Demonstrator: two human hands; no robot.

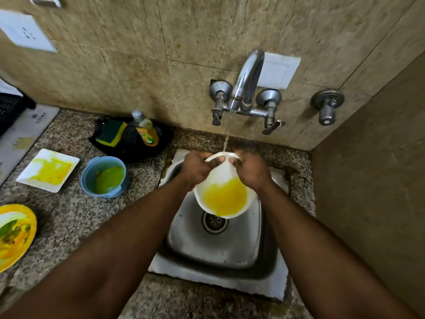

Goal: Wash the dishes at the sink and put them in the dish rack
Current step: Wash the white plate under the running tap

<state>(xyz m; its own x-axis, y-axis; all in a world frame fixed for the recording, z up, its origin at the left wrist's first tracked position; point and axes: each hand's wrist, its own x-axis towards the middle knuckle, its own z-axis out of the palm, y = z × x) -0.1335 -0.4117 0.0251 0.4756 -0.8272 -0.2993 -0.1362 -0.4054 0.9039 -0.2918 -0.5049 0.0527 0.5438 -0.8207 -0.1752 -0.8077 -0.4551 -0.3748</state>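
View: looking down from head height at a steel sink (220, 247) set in a speckled stone bench (76, 215), centre of the frame.
Bowl: a white bowl (224, 194) with yellow residue pooled in its lower part, tilted and held over the sink, just above the drain (215, 223).
Left hand: the left hand (197, 168) holds the bowl's upper rim from the left, grip closed on it with the thumb over the edge.
Right hand: the right hand (251, 170) holds the same rim from the right, grip also closed on the bowl.
Water: a thin stream falls from the chrome tap (247, 79) on the tiled wall and lands on the bowl's top edge between the two hands.
Left of the sink: a blue cup (104, 177) with green residue inside stands on the bench, and beside it, further left, a white square plate (48, 170) smeared yellow.
Lower left edge: a yellow plate (13, 233) with food remains, partly cut off by the frame.
Behind the cup: a black tray (133, 143) against the wall holds a green and yellow sponge (111, 132) and a bottle of dish soap (145, 128).
Far left: a dark rack (9, 111), only partly in view.
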